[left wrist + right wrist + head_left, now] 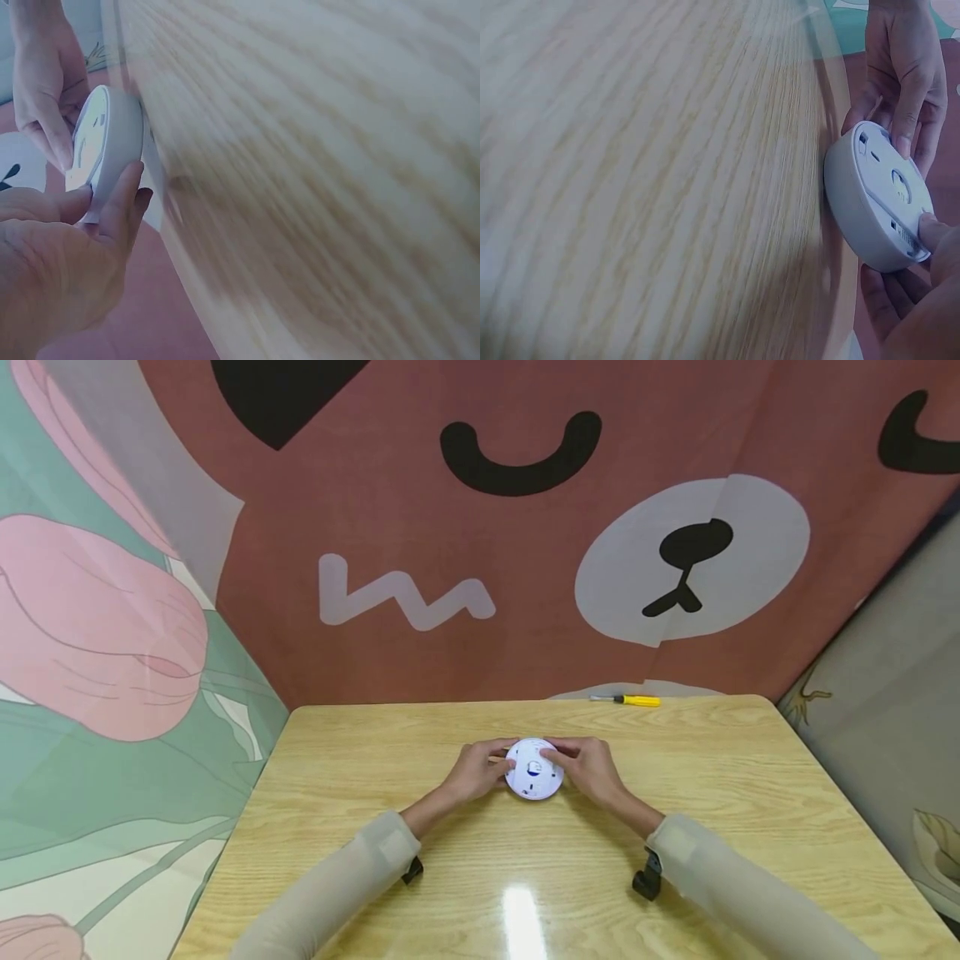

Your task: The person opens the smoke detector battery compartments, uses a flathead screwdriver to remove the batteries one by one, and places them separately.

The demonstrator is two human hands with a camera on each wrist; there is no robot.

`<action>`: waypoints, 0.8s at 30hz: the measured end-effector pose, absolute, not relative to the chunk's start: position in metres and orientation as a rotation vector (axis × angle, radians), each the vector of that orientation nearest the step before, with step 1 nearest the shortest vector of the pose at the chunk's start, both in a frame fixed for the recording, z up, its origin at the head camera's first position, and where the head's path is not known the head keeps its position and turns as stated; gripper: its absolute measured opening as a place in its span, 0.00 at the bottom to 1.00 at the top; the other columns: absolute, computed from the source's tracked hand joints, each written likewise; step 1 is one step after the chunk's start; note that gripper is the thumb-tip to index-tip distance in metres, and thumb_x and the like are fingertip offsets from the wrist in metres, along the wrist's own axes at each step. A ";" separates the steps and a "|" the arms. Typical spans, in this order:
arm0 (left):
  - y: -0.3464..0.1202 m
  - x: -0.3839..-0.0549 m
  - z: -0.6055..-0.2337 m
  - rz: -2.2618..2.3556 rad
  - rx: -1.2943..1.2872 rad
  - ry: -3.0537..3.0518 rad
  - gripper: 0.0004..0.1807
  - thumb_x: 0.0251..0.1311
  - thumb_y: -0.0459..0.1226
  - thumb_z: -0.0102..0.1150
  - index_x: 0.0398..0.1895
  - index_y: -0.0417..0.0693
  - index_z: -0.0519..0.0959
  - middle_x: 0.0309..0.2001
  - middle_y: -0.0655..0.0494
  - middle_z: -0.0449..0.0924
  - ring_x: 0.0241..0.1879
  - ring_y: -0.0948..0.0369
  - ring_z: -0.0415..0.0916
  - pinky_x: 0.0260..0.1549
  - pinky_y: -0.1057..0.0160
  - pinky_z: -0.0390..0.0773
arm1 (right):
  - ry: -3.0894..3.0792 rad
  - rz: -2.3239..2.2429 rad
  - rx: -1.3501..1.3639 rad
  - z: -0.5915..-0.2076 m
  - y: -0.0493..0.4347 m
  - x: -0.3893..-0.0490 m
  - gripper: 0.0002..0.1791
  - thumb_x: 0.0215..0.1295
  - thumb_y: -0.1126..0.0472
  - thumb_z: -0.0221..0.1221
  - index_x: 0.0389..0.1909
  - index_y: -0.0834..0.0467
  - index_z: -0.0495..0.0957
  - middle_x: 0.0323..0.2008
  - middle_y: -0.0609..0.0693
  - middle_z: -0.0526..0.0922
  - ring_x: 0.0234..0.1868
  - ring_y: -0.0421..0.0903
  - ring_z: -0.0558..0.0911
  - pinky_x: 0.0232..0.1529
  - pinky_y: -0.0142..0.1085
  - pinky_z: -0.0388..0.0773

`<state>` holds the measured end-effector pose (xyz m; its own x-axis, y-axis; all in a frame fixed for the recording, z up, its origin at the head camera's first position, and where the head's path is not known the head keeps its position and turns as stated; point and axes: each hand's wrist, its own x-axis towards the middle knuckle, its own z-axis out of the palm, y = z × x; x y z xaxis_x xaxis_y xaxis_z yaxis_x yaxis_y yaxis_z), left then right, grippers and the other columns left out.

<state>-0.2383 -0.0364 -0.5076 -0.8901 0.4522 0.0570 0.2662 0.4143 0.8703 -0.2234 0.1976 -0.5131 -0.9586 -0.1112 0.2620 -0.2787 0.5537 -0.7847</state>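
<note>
A white, round smoke detector (534, 781) is held between both hands above the wooden table, its slotted back face toward the head camera. In that face, the right wrist view shows a round central opening and small slots. My left hand (472, 771) grips the left rim, thumb on the face and fingers around the side. From the right, my right hand (594, 767) holds the opposite rim, its thumb pressing on the back face. The left wrist view shows the detector's thick side wall (120, 154) tilted close over the tabletop. Its front side is hidden.
A yellow-handled screwdriver (637, 701) lies at the table's far edge, right of the middle. Behind the wooden table (360, 752) hangs a brown cloth (525, 652) with a bear print. Printed cloths also hang on both sides.
</note>
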 end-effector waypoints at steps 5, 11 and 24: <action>-0.037 -0.237 -0.510 1.503 0.594 2.457 0.23 0.71 0.27 0.64 0.69 0.34 0.78 0.52 0.35 0.86 0.47 0.47 0.89 0.32 0.67 0.89 | -2.643 1.368 0.286 -0.517 0.192 -0.228 0.14 0.69 0.58 0.72 0.51 0.60 0.90 0.47 0.57 0.91 0.47 0.47 0.89 0.37 0.26 0.79; -0.037 -0.237 -0.510 1.520 0.542 2.445 0.22 0.70 0.27 0.65 0.67 0.32 0.78 0.51 0.35 0.86 0.46 0.48 0.89 0.33 0.66 0.89 | -2.656 1.358 0.252 -0.520 0.189 -0.233 0.14 0.69 0.57 0.72 0.51 0.60 0.91 0.46 0.57 0.92 0.50 0.52 0.90 0.43 0.37 0.87; -0.036 -0.241 -0.513 1.560 0.450 2.329 0.21 0.71 0.28 0.65 0.65 0.33 0.79 0.49 0.38 0.85 0.45 0.53 0.88 0.34 0.64 0.90 | -2.707 1.355 0.249 -0.524 0.189 -0.236 0.15 0.73 0.58 0.68 0.54 0.61 0.89 0.51 0.59 0.90 0.56 0.56 0.88 0.53 0.50 0.87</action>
